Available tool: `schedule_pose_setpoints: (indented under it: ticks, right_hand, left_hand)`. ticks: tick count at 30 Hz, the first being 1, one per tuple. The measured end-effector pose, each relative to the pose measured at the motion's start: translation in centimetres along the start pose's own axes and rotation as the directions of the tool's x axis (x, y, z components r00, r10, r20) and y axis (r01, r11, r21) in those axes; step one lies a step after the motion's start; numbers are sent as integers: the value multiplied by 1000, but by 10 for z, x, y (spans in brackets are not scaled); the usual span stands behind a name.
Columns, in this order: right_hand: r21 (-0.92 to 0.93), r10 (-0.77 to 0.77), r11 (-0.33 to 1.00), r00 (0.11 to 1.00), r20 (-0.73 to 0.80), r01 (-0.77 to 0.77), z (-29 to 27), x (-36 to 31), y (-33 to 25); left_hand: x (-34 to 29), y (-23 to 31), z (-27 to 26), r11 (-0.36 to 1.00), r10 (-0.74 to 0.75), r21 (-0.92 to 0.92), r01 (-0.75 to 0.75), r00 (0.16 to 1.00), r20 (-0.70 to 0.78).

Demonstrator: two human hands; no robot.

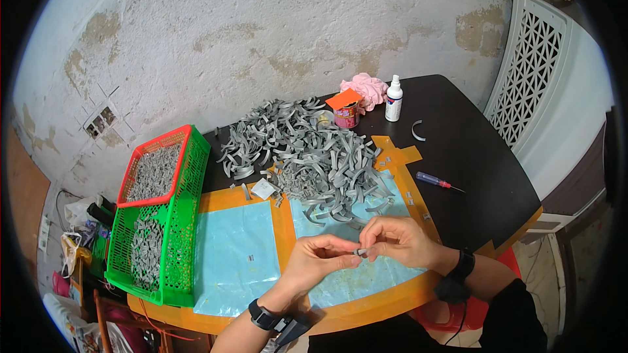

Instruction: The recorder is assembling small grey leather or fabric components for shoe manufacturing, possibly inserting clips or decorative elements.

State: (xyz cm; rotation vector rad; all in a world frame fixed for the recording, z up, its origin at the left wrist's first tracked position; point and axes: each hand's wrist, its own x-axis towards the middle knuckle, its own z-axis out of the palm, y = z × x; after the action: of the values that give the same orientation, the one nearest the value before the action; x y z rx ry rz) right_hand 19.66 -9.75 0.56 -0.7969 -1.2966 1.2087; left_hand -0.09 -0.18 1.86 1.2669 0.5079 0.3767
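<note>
Left hand (315, 263) and right hand (399, 240) pinch one gray piece (359, 252) near front edge of table (490, 163); bits (146, 252) in basket (186, 229) look done, back-edge strips (281, 132) don't.

A grey piece (359, 252) at five o'clock, pale-blue sheet (235, 248) at seven, green basket (183, 222) at eight, black table (474, 163) at three, white latticed panel (531, 70) at two.

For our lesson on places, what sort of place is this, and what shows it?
Probably a makeshift workroom, perhaps in a home: a heap of grey curved strips covers part of a dark table, a green basket holds many small grey pieces, and the wall behind is rough and patchy.
</note>
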Motion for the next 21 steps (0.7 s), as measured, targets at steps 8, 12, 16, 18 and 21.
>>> schedule_pose_setpoints:
  ticks: [8,12,16,18,21]
  right_hand:
    - [-148,-42,988,998,43,48,-6,2,-2]
    - [-33,6,999,1000,3,-6,-5,3,-2]
    - [25,129,991,992,10,-129,-6,3,-3]
    - [63,171,983,985,25,-172,-7,3,-4]
    - [129,255,957,965,57,-260,-8,3,-2]
  left_hand:
    - [0,-7,5,974,114,205,-99,992,-61]
    - [1,-8,8,910,222,367,-193,974,-40]
    - [1,-9,11,909,251,364,-204,964,-86]
    - [1,-11,12,956,215,234,-180,967,-134]
    - [2,-15,8,943,249,256,-213,962,-114]
